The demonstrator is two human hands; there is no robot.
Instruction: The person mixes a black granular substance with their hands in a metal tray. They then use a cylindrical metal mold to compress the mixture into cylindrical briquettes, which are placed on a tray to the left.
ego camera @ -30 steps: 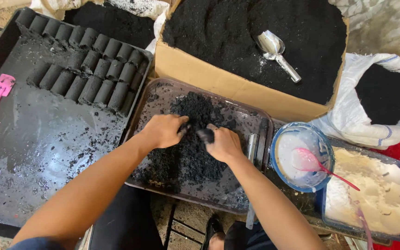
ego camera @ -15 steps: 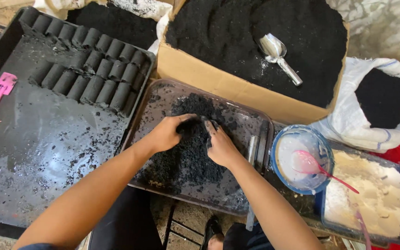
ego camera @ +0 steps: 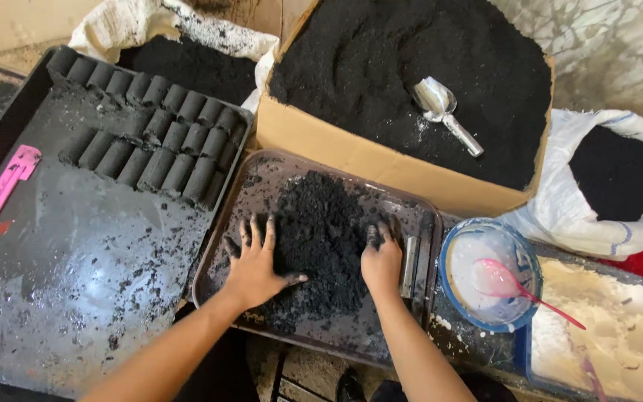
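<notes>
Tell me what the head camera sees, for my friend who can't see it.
Two bare hands, left hand and right hand, press flat on a heap of black crumbly mix in a tray. Nearby sit black pressed logs and a metal scoop.

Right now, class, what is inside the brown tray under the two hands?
A pile of black mix, the left hand flat on it, the right hand at its edge. The tray floor beneath is hidden.
</notes>
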